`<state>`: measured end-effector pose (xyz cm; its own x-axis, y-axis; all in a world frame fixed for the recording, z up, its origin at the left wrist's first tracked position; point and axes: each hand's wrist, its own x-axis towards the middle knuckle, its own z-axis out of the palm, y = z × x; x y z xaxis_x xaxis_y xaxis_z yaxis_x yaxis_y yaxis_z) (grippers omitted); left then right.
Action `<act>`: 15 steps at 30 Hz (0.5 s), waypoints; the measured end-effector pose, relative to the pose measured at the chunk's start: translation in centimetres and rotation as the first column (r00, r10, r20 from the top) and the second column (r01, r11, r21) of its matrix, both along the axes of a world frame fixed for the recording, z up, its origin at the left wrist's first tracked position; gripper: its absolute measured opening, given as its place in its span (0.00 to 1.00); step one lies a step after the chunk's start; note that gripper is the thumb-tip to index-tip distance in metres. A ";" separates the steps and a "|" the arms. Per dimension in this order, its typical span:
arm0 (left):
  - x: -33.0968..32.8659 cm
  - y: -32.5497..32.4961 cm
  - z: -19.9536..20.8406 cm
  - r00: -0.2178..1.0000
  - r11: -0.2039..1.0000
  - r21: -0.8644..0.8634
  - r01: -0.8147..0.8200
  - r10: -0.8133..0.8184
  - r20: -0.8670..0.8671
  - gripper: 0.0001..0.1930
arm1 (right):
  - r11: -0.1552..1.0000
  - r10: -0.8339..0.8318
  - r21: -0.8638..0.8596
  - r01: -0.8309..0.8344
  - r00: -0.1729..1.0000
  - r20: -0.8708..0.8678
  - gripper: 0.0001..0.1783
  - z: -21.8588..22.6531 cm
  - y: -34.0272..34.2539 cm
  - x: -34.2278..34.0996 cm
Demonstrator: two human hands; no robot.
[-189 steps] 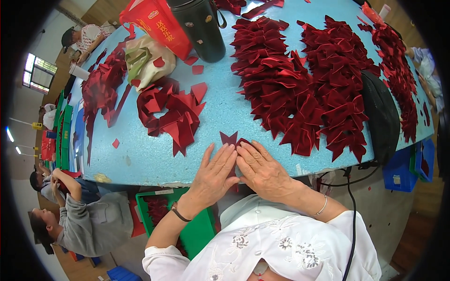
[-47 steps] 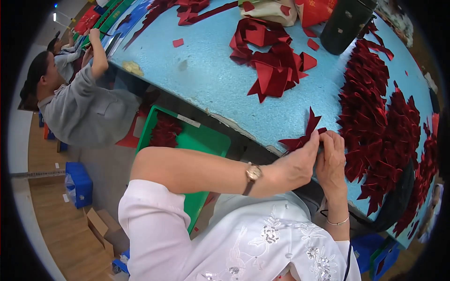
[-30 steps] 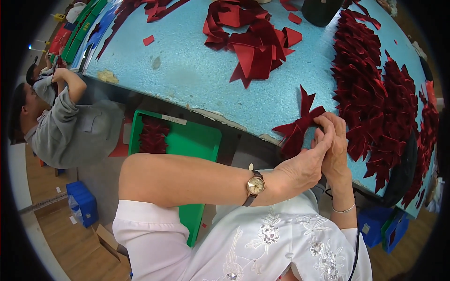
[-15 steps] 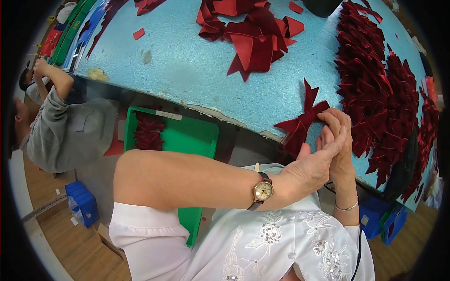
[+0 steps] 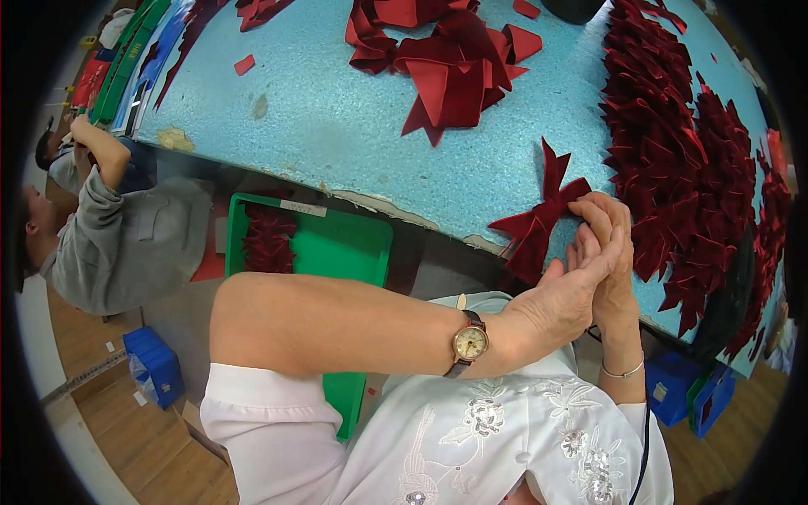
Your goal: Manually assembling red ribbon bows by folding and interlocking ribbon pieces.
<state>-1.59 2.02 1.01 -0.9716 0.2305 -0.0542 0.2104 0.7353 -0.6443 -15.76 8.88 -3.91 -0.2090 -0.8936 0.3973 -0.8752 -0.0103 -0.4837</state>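
A dark red velvet ribbon bow [image 5: 545, 210] lies on the blue tabletop [image 5: 328, 135], close to its chipped front edge. My right hand [image 5: 608, 240] is at the bow's right side, its fingers curled and the fingertips against the right loop. Across it from the left comes my left hand [image 5: 551, 307], a watch on its wrist. Its fingers are stretched out and overlap the right hand's palm, with the thumb just below the bow. Whatever might lie between the two hands is hidden.
Rows of finished red bows [image 5: 652, 135] fill the table's right side. Loose red ribbon pieces [image 5: 450, 71] are heaped at the far middle. Below the edge is a green tray [image 5: 341, 240] with several bows. A co-worker in a grey shirt [image 5: 126, 244] sits at the left; blue bins [image 5: 151, 366] stand on the floor.
The view has shifted very slightly. My hands and the bow stay in nearly the same place. At the left, the co-worker's raised arm has moved a little.
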 end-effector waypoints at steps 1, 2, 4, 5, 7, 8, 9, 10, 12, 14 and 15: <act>0.0 0.0 0.0 1.000 1.000 -0.001 0.005 -0.005 0.007 0.12 | 1.000 0.000 0.000 0.000 1.000 -0.001 0.20 -0.1 0.0 0.0; 0.0 0.1 0.0 1.000 1.000 -0.002 0.009 -0.009 0.014 0.12 | 1.000 -0.001 -0.001 0.001 1.000 -0.003 0.20 -0.1 0.1 0.0; -0.1 0.3 -0.1 1.000 1.000 0.010 0.011 -0.011 0.002 0.12 | 1.000 0.000 -0.008 0.000 1.000 -0.001 0.20 0.0 0.2 0.0; -0.2 0.3 -0.2 1.000 1.000 0.024 0.013 -0.012 -0.012 0.13 | 1.000 0.002 -0.012 -0.002 1.000 0.000 0.20 0.1 0.2 0.0; -0.2 0.4 -0.3 1.000 0.999 0.036 0.015 -0.014 -0.023 0.13 | 1.000 0.003 -0.019 -0.003 1.000 0.004 0.21 0.1 0.2 0.1; -0.3 0.5 -0.3 1.000 0.999 0.036 0.010 -0.010 -0.020 0.13 | 1.000 0.007 -0.024 -0.006 1.000 0.007 0.21 0.1 0.2 0.1; -0.3 0.5 -0.3 1.000 0.999 0.035 0.006 -0.005 -0.017 0.13 | 1.000 0.010 -0.030 -0.010 1.000 0.011 0.20 0.1 0.1 0.0; -0.3 0.6 -0.3 1.000 0.999 0.034 0.002 -0.001 -0.015 0.13 | 0.999 0.014 -0.036 -0.013 1.000 0.015 0.20 0.1 0.1 0.0; -0.5 0.7 -0.2 1.000 0.999 0.032 0.002 -0.002 -0.001 0.13 | 0.998 0.021 -0.054 -0.020 1.000 0.022 0.21 -0.1 0.0 -0.1; -0.6 0.8 -0.1 1.000 0.999 0.034 0.000 -0.001 0.020 0.13 | 0.996 0.039 -0.087 -0.036 0.999 0.030 0.23 -0.2 -0.2 -0.2; -0.6 0.8 0.0 1.000 1.000 0.028 0.000 -0.001 0.024 0.13 | 0.995 0.039 -0.092 -0.036 0.999 0.033 0.23 -0.2 -0.2 -0.2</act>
